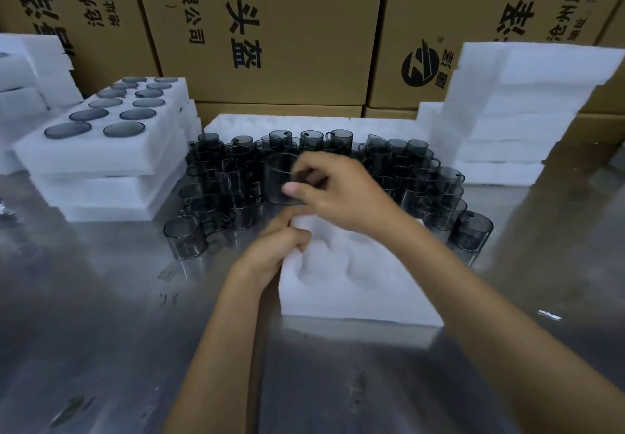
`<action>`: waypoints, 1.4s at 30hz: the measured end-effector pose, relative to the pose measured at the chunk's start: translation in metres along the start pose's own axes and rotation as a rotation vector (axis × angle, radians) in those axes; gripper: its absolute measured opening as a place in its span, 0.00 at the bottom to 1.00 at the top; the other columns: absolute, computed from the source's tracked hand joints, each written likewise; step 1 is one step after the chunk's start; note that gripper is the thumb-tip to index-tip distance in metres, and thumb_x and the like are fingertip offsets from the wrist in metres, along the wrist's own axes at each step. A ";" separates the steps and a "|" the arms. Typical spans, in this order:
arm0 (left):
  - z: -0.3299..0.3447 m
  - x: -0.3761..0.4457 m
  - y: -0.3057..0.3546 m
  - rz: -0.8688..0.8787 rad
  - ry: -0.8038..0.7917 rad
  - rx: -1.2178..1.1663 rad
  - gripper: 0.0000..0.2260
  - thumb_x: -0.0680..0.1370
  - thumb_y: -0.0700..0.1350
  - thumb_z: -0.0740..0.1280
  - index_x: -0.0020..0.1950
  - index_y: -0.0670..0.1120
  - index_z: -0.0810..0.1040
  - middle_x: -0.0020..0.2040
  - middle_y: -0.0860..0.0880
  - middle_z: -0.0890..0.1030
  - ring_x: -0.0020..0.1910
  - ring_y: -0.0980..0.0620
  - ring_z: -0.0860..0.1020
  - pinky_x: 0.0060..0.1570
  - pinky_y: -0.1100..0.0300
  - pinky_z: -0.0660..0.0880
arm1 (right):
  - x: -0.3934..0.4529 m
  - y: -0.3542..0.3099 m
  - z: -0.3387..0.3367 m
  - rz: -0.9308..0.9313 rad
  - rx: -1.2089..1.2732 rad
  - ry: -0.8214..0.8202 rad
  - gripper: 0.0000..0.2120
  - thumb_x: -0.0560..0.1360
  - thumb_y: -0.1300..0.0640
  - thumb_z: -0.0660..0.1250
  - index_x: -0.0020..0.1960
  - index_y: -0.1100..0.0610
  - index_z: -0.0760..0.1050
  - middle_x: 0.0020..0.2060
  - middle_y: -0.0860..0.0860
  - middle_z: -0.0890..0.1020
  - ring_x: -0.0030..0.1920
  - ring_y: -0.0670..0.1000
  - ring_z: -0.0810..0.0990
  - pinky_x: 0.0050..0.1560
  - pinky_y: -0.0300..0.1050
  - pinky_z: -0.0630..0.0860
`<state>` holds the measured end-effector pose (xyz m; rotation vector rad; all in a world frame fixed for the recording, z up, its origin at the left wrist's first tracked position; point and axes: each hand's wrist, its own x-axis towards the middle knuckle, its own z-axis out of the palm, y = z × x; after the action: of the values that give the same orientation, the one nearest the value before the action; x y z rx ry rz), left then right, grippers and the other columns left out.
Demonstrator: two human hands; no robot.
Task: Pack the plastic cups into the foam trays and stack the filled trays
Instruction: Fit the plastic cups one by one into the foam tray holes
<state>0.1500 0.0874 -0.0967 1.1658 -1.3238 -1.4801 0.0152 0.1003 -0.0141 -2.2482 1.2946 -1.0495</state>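
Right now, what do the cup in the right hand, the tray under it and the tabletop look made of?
Cup: smoky grey see-through plastic, glossy; the cups behind show through it.
Tray: white foam, matte, soft-edged round pockets.
Tabletop: probably brushed metal; dull blurred reflections.

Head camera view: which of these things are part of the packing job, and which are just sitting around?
Part of the job:
- smoky cup held by right hand
- empty foam tray steadied by left hand
- loose cups
- filled tray stack
- spare foam trays

Just around:
- cardboard boxes
- metal table
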 end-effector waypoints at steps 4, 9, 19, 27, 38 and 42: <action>-0.004 0.002 -0.001 -0.018 -0.019 -0.017 0.28 0.58 0.36 0.62 0.58 0.46 0.78 0.50 0.41 0.80 0.51 0.41 0.80 0.50 0.47 0.74 | -0.033 0.042 -0.015 0.168 -0.027 -0.011 0.05 0.74 0.53 0.75 0.42 0.49 0.79 0.38 0.43 0.81 0.39 0.40 0.78 0.41 0.37 0.70; -0.010 0.005 0.004 -0.039 -0.001 -0.031 0.25 0.59 0.40 0.64 0.55 0.47 0.81 0.52 0.44 0.83 0.53 0.43 0.80 0.58 0.48 0.74 | -0.043 0.051 0.006 0.218 0.067 0.072 0.07 0.71 0.52 0.77 0.40 0.45 0.80 0.44 0.45 0.81 0.45 0.43 0.81 0.48 0.40 0.77; -0.005 0.010 0.000 -0.067 -0.045 -0.030 0.22 0.70 0.61 0.69 0.57 0.49 0.84 0.58 0.43 0.84 0.60 0.43 0.81 0.69 0.41 0.71 | -0.042 0.053 0.027 0.202 -0.078 0.089 0.14 0.69 0.44 0.75 0.41 0.54 0.80 0.43 0.48 0.73 0.41 0.45 0.75 0.41 0.39 0.72; -0.012 0.013 -0.005 -0.009 -0.017 -0.005 0.16 0.71 0.56 0.69 0.56 0.53 0.85 0.56 0.47 0.85 0.59 0.45 0.81 0.68 0.41 0.71 | -0.040 0.064 0.028 0.248 0.015 0.043 0.30 0.69 0.41 0.75 0.69 0.44 0.71 0.48 0.39 0.74 0.45 0.40 0.74 0.46 0.32 0.70; -0.017 0.012 -0.009 -0.008 -0.021 0.022 0.21 0.67 0.60 0.75 0.58 0.59 0.82 0.60 0.52 0.83 0.63 0.49 0.79 0.68 0.45 0.72 | -0.056 0.066 0.019 0.186 -0.138 -0.132 0.38 0.73 0.27 0.50 0.77 0.46 0.65 0.71 0.40 0.71 0.70 0.43 0.64 0.71 0.42 0.61; -0.017 0.012 -0.009 -0.026 -0.023 0.023 0.17 0.69 0.58 0.74 0.58 0.60 0.83 0.62 0.53 0.82 0.64 0.51 0.78 0.68 0.48 0.71 | -0.063 0.067 0.016 0.196 -0.271 -0.208 0.29 0.81 0.34 0.43 0.79 0.41 0.58 0.79 0.37 0.54 0.78 0.39 0.45 0.74 0.46 0.43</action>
<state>0.1636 0.0730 -0.1070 1.1883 -1.3487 -1.5046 -0.0322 0.1177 -0.0923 -2.2861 1.6029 -0.5837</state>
